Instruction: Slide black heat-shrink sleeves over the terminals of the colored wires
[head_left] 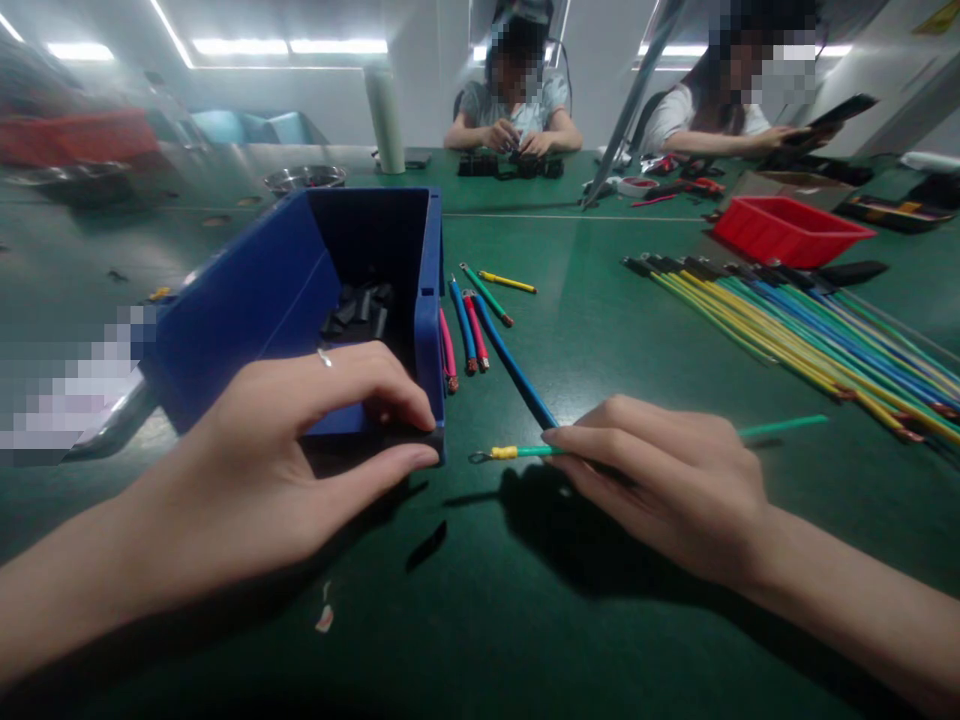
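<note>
My left hand is in front of a blue plastic bin, thumb and index finger pinching a short black sleeve. Similar black sleeves lie inside the bin. Between the fingertips of my right hand is a thin green wire. Its left end carries a yellow collar and a ring terminal, which points toward the black sleeve, a small gap apart. Behind my right fingertips a thicker blue cable runs away across the table; whether they touch it I cannot tell.
Short blue, red, green and yellow cables lie right of the bin. Rows of long cables and a red tray are at the right. A loose black piece lies in front. Two people sit across the green table.
</note>
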